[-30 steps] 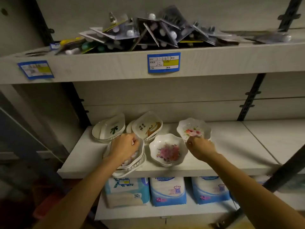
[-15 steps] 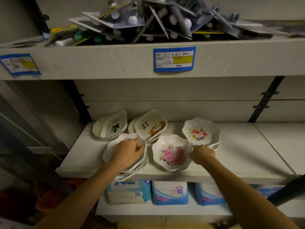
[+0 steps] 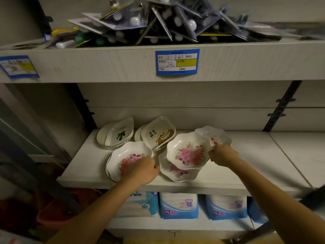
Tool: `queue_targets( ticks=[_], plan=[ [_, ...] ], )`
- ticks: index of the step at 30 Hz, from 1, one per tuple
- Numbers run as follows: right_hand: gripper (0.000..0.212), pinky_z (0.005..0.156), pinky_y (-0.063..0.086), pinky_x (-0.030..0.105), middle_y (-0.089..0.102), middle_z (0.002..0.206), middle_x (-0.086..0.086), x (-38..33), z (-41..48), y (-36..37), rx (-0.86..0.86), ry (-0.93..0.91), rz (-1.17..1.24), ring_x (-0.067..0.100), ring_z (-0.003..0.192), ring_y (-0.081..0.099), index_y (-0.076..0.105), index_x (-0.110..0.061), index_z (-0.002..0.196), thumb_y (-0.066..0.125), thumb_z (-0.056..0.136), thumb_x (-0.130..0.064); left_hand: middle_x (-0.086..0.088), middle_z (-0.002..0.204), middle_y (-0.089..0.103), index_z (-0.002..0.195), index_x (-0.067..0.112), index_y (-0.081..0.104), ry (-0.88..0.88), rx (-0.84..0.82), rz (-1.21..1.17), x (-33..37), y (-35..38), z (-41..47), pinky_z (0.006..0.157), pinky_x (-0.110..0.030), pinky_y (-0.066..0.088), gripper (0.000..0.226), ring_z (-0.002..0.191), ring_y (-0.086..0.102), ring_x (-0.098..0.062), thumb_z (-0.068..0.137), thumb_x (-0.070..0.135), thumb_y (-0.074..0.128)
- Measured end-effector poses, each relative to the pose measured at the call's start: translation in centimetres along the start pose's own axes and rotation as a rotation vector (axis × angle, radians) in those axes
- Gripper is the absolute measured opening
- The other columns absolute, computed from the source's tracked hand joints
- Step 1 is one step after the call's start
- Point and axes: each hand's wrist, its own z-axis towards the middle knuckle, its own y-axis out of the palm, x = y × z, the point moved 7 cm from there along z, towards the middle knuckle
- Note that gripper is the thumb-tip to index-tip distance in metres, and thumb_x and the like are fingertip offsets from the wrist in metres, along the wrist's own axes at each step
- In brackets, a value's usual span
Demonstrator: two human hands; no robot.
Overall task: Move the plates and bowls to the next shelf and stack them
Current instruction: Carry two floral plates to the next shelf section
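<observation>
Several white scalloped bowls with flower prints sit on the middle shelf [image 3: 246, 175]. My left hand [image 3: 142, 171] grips the near rim of the top bowl [image 3: 128, 157] of a small stack at the front left. My right hand [image 3: 222, 154] pinches the right rim of a pink-flower bowl [image 3: 188, 152], which is lifted and tilted above another flowered bowl [image 3: 175, 173] lying on the shelf. A further flowered bowl [image 3: 216, 136] stands just behind my right hand. At the back lean a bowl with a green leaf [image 3: 121, 132] and a bowl with brown print [image 3: 158, 132].
The upper shelf [image 3: 105, 64] overhangs closely and carries a pile of packaged toothbrushes [image 3: 158, 23] and blue price labels [image 3: 177, 62]. The shelf to the right [image 3: 299, 152] adjoins the middle one. Below stand blue and white XL packs [image 3: 178, 205]. A dark upright [image 3: 279, 110] runs at the right.
My right hand left the far flowered bowl, came to the middle pink-flower bowl and raised it, baring another bowl beneath. My left hand slid down to the near rim of its stack.
</observation>
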Motion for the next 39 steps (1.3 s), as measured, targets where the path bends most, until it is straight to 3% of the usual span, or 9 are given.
queue_targets(
  ticks=[3, 6, 10, 15, 21, 24, 26, 31, 39],
  plan=[
    [0.024, 0.088, 0.051, 0.042, 0.067, 0.104, 0.010, 3.0, -0.6, -1.6, -0.003, 0.041, 0.026, 0.029, 0.095, 0.062, 0.062, -0.012, 0.092, 0.045, 0.088, -0.028, 0.000, 0.061, 0.045, 0.063, 0.016, 0.043, -0.035, -0.104, 0.014, 0.9, 1.9, 0.4, 0.060, -0.026, 0.044, 0.036, 0.054, 0.044, -0.011, 0.095, 0.029, 0.038],
    [0.027, 0.076, 0.048, 0.036, 0.063, 0.086, 0.006, 5.6, -1.6, -2.3, 0.003, 0.084, 0.049, 0.025, 0.082, 0.059, 0.052, -0.019, 0.062, 0.046, 0.088, -0.025, -0.011, 0.088, 0.061, 0.098, 0.007, 0.059, -0.034, -0.135, 0.151, 2.3, 3.1, 1.0, 0.061, -0.024, 0.045, 0.031, 0.062, 0.053, -0.014, 0.097, 0.028, 0.036],
    [0.033, 0.074, 0.048, 0.036, 0.060, 0.076, 0.003, 8.2, -2.7, -1.9, -0.009, 0.144, 0.102, 0.023, 0.076, 0.057, 0.051, -0.022, 0.058, 0.044, 0.090, -0.025, -0.017, 0.122, 0.059, 0.116, 0.000, 0.055, -0.062, -0.273, 0.245, 3.5, 5.1, 2.0, 0.080, -0.028, 0.048, 0.029, 0.108, 0.061, -0.029, 0.096, 0.011, 0.037],
    [0.035, 0.072, 0.047, 0.034, 0.056, 0.066, -0.001, 10.1, -3.9, -2.1, 0.010, 0.190, 0.153, 0.022, 0.072, 0.057, 0.053, -0.022, 0.057, 0.043, 0.090, -0.023, -0.015, 0.131, 0.054, 0.124, -0.001, 0.051, -0.205, -0.228, 0.191, 2.8, 5.3, 2.9, 0.094, -0.029, 0.049, 0.034, 0.119, 0.057, -0.027, 0.092, 0.007, 0.045],
    [0.033, 0.078, 0.051, 0.036, 0.059, 0.066, -0.001, 11.6, -4.7, -2.0, 0.008, 0.230, 0.180, 0.023, 0.074, 0.059, 0.054, -0.022, 0.057, 0.044, 0.089, -0.023, -0.013, 0.116, 0.064, 0.112, -0.001, 0.058, -0.328, -0.259, 0.047, 2.3, 5.7, 2.9, 0.092, -0.030, 0.054, 0.025, 0.114, 0.061, -0.023, 0.092, 0.007, 0.045],
    [0.034, 0.077, 0.051, 0.036, 0.058, 0.065, -0.001, 11.8, -4.9, -2.0, 0.011, 0.236, 0.192, 0.022, 0.072, 0.058, 0.054, -0.022, 0.057, 0.043, 0.089, -0.023, -0.008, 0.061, 0.059, 0.067, 0.002, 0.048, -0.337, -0.261, -0.001, 2.5, 5.5, 2.7, 0.055, -0.024, 0.051, 0.027, 0.064, 0.066, -0.018, 0.093, 0.007, 0.042],
    [0.034, 0.077, 0.051, 0.036, 0.061, 0.069, 0.001, 11.8, -5.0, -2.0, 0.013, 0.240, 0.198, 0.024, 0.074, 0.059, 0.055, -0.022, 0.057, 0.043, 0.089, -0.023, -0.004, 0.045, 0.054, 0.060, 0.005, 0.042, -0.332, -0.233, -0.030, 2.5, 5.2, 2.6, 0.048, -0.022, 0.046, 0.033, 0.045, 0.054, -0.014, 0.093, 0.008, 0.040],
    [0.035, 0.077, 0.051, 0.036, 0.064, 0.077, 0.004, 11.3, -5.6, -1.8, 0.015, 0.229, 0.203, 0.023, 0.073, 0.057, 0.054, -0.022, 0.058, 0.042, 0.090, -0.024, -0.007, 0.053, 0.058, 0.065, 0.005, 0.044, -0.254, -0.178, -0.117, 3.2, 4.3, 1.9, 0.036, -0.021, 0.040, 0.030, 0.038, 0.053, -0.013, 0.094, 0.009, 0.038],
    [0.036, 0.067, 0.045, 0.028, 0.059, 0.070, 0.000, 11.9, -7.5, -1.4, 0.040, 0.231, 0.283, 0.016, 0.068, 0.054, 0.052, -0.021, 0.060, 0.040, 0.094, -0.022, -0.009, 0.059, 0.062, 0.095, -0.005, 0.059, -0.124, -0.024, -0.201, 4.3, 2.2, 0.9, 0.048, -0.026, 0.050, 0.028, 0.051, 0.062, -0.022, 0.095, 0.016, 0.040]
  ],
)
